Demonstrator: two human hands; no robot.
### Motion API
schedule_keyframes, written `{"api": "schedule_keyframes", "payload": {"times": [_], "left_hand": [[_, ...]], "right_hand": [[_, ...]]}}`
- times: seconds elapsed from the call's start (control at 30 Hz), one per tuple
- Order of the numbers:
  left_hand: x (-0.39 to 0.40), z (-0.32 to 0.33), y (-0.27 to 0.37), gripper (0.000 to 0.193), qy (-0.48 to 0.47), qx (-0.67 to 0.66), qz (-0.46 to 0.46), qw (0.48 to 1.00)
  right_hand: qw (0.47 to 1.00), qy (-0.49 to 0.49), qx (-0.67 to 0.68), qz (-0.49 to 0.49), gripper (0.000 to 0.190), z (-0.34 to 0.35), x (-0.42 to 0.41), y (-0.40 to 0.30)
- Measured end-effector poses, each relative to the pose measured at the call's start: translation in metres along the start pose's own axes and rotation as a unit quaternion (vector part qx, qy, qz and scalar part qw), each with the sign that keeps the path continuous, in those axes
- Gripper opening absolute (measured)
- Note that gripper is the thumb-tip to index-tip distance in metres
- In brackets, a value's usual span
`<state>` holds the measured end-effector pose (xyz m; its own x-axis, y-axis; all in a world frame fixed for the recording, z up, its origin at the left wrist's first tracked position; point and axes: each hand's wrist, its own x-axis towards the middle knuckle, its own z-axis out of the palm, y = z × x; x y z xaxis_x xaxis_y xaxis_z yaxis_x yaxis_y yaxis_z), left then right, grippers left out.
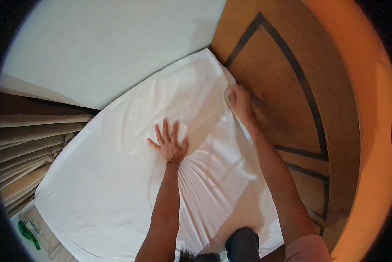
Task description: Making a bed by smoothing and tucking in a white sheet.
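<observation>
A white fitted sheet [117, 183] covers a mattress in front of me. My left hand [171, 144] presses flat on it near the middle, fingers spread, and creases fan out from the wrist towards my knees. My right hand [240, 100] is at the mattress's right edge, beside the wooden headboard panel, with its fingers curled on the edge of the sheet. Part of its grip is blurred and turned from view. A dark-clothed knee [243, 244] rests on the sheet at the bottom.
A brown wooden panel with dark inlaid lines [290, 108] stands close along the right side. A pale wall [117, 42] borders the far edge. Gathered beige curtains [35, 140] hang at the left. A green item [28, 234] lies beyond the mattress at lower left.
</observation>
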<state>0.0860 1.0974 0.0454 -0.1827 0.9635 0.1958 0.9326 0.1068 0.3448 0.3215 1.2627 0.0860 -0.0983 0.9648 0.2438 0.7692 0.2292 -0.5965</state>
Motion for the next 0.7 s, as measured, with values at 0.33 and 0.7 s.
{"api": "schedule_keyframes", "payload": {"times": [0.33, 0.7], "left_hand": [[-0.001, 0.005, 0.002, 0.061, -0.031, 0.031, -0.027, 0.999], [-0.001, 0.006, -0.005, 0.064, -0.029, 0.055, -0.040, 0.997]], "right_hand": [[0.989, -0.040, -0.130, 0.057, 0.016, 0.057, 0.119, -0.030], [0.967, -0.188, -0.159, 0.059, 0.016, 0.080, 0.183, -0.027]]}}
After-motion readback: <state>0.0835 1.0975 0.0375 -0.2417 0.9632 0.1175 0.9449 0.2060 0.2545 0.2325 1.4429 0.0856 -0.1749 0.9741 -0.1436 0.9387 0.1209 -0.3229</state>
